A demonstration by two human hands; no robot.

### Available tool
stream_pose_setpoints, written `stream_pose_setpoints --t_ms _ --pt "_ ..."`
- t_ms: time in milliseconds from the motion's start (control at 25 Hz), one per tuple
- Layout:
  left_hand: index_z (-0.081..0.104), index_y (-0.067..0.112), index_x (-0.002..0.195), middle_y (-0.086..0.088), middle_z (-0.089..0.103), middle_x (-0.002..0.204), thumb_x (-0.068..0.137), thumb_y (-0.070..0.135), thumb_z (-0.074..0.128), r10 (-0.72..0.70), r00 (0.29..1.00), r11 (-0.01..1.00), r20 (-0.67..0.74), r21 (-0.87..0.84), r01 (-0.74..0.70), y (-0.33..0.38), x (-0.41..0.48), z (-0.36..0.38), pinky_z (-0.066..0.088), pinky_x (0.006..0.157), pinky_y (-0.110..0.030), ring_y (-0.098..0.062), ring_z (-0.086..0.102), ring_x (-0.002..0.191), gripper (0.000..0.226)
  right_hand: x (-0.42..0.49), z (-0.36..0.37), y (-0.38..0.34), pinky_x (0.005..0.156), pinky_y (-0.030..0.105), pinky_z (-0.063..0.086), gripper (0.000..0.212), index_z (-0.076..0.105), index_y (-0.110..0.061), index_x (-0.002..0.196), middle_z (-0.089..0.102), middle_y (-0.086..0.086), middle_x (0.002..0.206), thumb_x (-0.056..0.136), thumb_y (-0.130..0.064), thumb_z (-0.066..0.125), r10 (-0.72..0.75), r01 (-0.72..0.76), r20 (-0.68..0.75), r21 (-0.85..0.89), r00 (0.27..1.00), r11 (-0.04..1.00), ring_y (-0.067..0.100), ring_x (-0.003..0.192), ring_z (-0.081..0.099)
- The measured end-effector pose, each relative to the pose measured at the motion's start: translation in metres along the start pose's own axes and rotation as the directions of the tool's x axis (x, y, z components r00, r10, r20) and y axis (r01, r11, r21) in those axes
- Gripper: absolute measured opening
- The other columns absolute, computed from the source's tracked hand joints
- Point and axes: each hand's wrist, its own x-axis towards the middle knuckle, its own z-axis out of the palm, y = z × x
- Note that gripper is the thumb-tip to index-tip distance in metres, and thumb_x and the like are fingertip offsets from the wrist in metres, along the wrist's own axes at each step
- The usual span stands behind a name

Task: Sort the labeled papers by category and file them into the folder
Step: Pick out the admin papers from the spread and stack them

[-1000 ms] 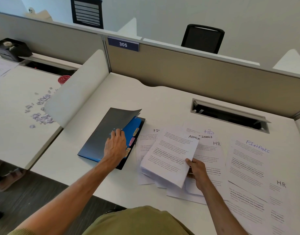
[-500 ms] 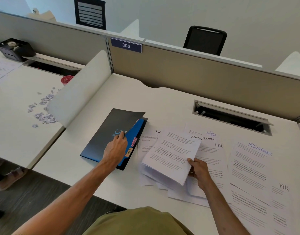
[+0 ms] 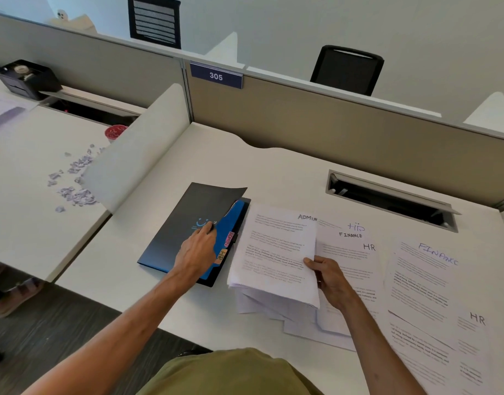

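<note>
Charcoal card folder [image 3: 173,238] lies toward the front-left corner of the table [image 3: 273,172]. Its cover is partly raised by the left hand [image 3: 198,250], whose fingers curl at the cover's free edge; the thumb is hidden. Blue dividers [image 3: 233,220] show beneath, with a pink ADMIN tab [image 3: 231,239] and an orange HR tab [image 3: 222,255] along their right side. Just beside the folder, near the front edge, the right hand [image 3: 329,277] pinches a stack of papers [image 3: 273,252] by its right margin, thumb on top; the uppermost sheet is headed ADMIN. Loose sheets [image 3: 422,280] marked FINANCE and HR overlap toward the right edge. Step in hand, as judged: filing the ADMIN stack. Good practice would be to raise the cover fully and part the dividers at the ADMIN tab before bringing paper across. The fanned lower sheets should first be squared against the table, then the stack slid in long edge leading, so that no corner catches a tab or buckles.
</note>
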Motion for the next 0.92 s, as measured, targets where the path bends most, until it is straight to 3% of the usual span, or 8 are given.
stream_pose_setpoints --t_ms 160,360,520,720,920 --pt "0.056 0.012 0.139 -0.001 0.056 0.142 0.095 -0.003 0.058 0.010 0.999 1.000 0.041 -0.025 -0.009 -0.005 0.003 -0.007 0.064 0.080 -0.039 -0.026 0.068 0.100 0.047 0.009 0.027 -0.016 0.078 0.037 0.061 0.025 0.077 -0.002 0.116 0.080 0.015 0.111 0.095 -0.016 0.074 0.032 -0.021 0.085 -0.129 0.996 0.991 0.030 0.095 0.077" --pt "0.044 0.013 0.158 -0.005 0.047 0.159 0.101 0.007 0.062 0.041 0.997 0.999 0.058 0.008 -0.042 -0.004 0.001 -0.014 0.062 0.094 -0.042 -0.030 0.067 0.118 0.060 0.024 0.060 -0.028 0.067 0.033 0.061 0.023 0.076 -0.003 0.115 0.081 0.013 0.103 0.097 -0.018 0.072 0.065 -0.044 0.083 -0.240 0.994 0.970 0.027 0.087 0.077" --pt "0.040 0.016 0.160 -0.004 0.046 0.158 0.101 0.005 0.057 0.047 0.997 0.999 0.058 0.008 -0.048 -0.006 0.002 -0.019 0.063 0.092 -0.041 -0.030 0.067 0.119 0.062 0.034 0.081 -0.031 0.060 0.032 0.060 0.015 0.075 -0.006 0.109 0.081 0.012 0.097 0.098 -0.016 0.072 0.062 -0.056 0.023 -0.221 0.998 0.974 0.025 0.081 0.076" --pt "0.039 0.015 0.158 -0.002 0.046 0.155 0.101 0.002 0.054 0.076 0.995 0.997 0.063 -0.015 -0.075 -0.008 0.000 -0.018 0.063 0.089 -0.043 -0.031 0.067 0.115 0.061 0.046 0.103 -0.023 0.070 0.038 0.062 0.019 0.076 -0.006 0.112 0.082 0.011 0.094 0.098 -0.018 0.072 0.026 -0.032 -0.035 -0.175 0.999 0.984 0.026 0.076 0.073" --pt "0.037 0.012 0.158 -0.005 0.046 0.154 0.103 0.005 0.057 0.071 0.995 0.997 0.069 -0.039 -0.068 -0.003 0.001 -0.015 0.062 0.092 -0.043 -0.031 0.066 0.117 0.060 0.047 0.125 -0.013 0.060 0.033 0.058 0.016 0.075 -0.006 0.110 0.081 0.013 0.095 0.097 -0.016 0.071 0.051 -0.061 -0.077 -0.130 0.996 0.990 0.022 0.070 0.072"
